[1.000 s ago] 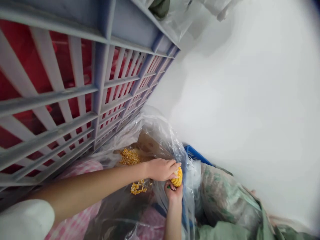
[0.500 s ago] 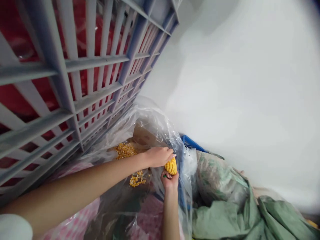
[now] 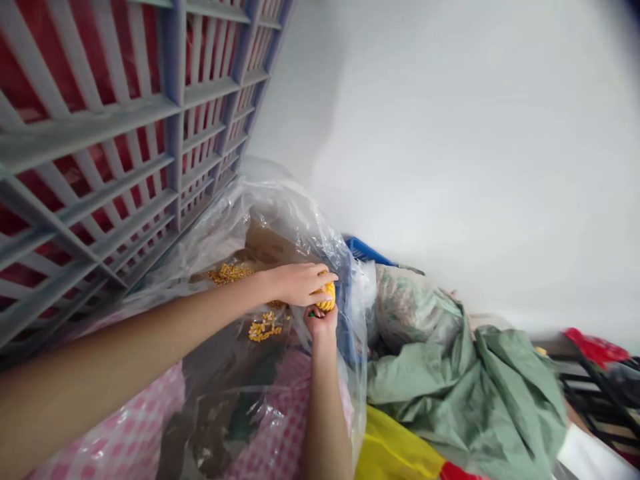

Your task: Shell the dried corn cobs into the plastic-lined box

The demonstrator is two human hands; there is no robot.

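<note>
A yellow ear of corn [image 3: 327, 297] stands between my two hands inside a large clear plastic bag [image 3: 280, 193]. My left hand [image 3: 300, 284] reaches in from the left, its fingers curled over the top of the ear. From below, my right hand [image 3: 321, 321] grips the ear's lower end. Something small and green shows at the right hand's fingers, too small to make out. Loose corn kernels [image 3: 265, 327] lie in the bag below my left wrist, and a larger heap of kernels [image 3: 229, 274] sits farther left.
A grey-purple slatted crate [image 3: 173, 133] rises at the left, with red behind its slats. A white wall [image 3: 450, 167] stands ahead. At the right are a blue crate [image 3: 367, 250], a stuffed sack [image 3: 417, 303], green cloth [image 3: 475, 393] and a yellow bag [image 3: 395, 447].
The view has shifted, showing more at the right and bottom. Around the ear, the left hand's fingers have moved farther over it, covering more of its kernels. Both hands still hold it.
</note>
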